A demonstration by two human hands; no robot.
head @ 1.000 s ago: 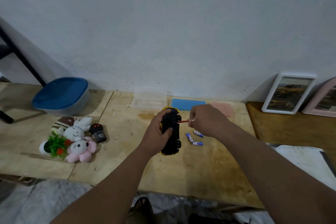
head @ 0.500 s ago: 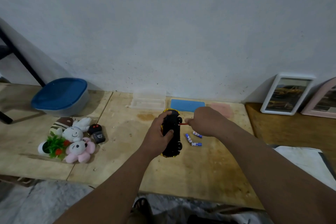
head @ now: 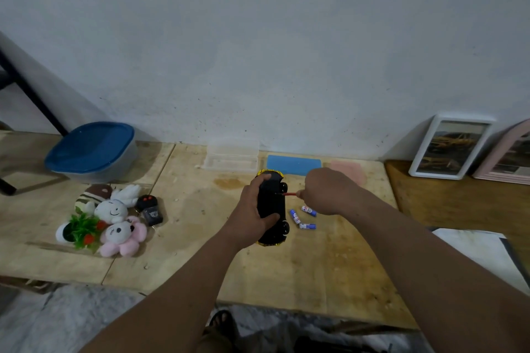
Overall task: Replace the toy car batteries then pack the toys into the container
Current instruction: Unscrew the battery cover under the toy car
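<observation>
A yellow toy car [head: 272,203] lies upside down on the wooden table, its black underside facing up. My left hand [head: 253,213] grips it from the left side. My right hand [head: 327,192] holds a small red screwdriver [head: 289,194] with its tip against the car's underside. Three blue batteries [head: 302,216] lie on the table just right of the car. At the left sit plush toys [head: 114,221], a small fake plant [head: 79,231] and a black remote control [head: 149,208]. A container with a blue lid [head: 91,150] stands at the back left.
A clear plastic box [head: 231,159], a blue pad [head: 294,165] and a pink pad [head: 348,170] lie by the wall. Two picture frames [head: 450,146] lean at the right. White paper [head: 484,252] lies at the right edge. The table's front edge [head: 286,312] is near me.
My right hand has dropped slightly and brought the screwdriver tip onto the car's underside. The left hand keeps its grip on the car.
</observation>
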